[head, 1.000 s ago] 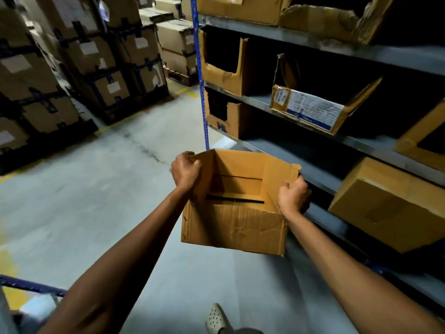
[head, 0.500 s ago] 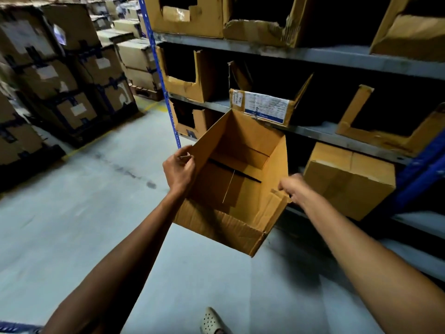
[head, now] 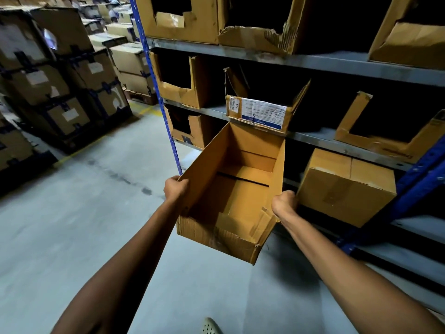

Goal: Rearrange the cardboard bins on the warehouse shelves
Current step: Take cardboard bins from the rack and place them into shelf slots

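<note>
Open corrugated bin [head: 237, 189] held before shelf [head: 296, 61].
Left hand [head: 175, 188], right hand [head: 284, 204] gripping creased side walls; torn near corner.

Bare forearms [head: 134, 261]; pale perforated clog [head: 210, 327] on a foot
</note>
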`<state>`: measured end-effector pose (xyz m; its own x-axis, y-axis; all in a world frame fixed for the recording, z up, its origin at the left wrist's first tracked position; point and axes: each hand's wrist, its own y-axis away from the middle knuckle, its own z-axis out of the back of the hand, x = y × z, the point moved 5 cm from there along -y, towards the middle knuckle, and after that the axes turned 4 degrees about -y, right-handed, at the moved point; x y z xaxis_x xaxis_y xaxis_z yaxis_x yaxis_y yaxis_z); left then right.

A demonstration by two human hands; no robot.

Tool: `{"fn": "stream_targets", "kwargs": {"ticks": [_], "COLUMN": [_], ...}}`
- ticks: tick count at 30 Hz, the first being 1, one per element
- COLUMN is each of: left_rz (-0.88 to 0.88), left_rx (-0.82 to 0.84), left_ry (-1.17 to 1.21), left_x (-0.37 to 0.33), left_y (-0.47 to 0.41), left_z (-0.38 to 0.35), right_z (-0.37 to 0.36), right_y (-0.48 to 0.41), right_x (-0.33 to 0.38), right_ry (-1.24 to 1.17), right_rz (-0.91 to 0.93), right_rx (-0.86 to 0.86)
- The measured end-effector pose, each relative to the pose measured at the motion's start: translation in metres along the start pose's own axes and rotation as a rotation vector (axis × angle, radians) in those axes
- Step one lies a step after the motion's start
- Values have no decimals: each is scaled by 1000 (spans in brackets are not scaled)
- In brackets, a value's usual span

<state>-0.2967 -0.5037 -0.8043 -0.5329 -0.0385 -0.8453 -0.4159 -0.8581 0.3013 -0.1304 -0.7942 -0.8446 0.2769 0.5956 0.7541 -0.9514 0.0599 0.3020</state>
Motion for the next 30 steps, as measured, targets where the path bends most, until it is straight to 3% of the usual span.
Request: {"fn": "stream_targets", "kwargs": {"ticks": [11, 17, 21, 25, 30], "left_rz": [364, 495, 583, 615, 590], "left_rx": [441, 442, 413, 326, 275], "left_ry": [482, 713, 821, 905, 899], "left_x": [3, 13, 16, 24, 26], "left_y": [-47, -85, -105, -141, -185], "left_z": [-53, -91, -114, -129, -152], "right_z": [-34, -57, -80, -89, -110], "right_y": [-67, -89, -107, -117, -131], "right_x": [-6, 8, 4, -12, 1], "right_ry": [-52, -247, -711, -918, -948], "right_rz": [-48, -90, -267, -438, -504], "right_rx": [-20, -14, 20, 113, 244]}}
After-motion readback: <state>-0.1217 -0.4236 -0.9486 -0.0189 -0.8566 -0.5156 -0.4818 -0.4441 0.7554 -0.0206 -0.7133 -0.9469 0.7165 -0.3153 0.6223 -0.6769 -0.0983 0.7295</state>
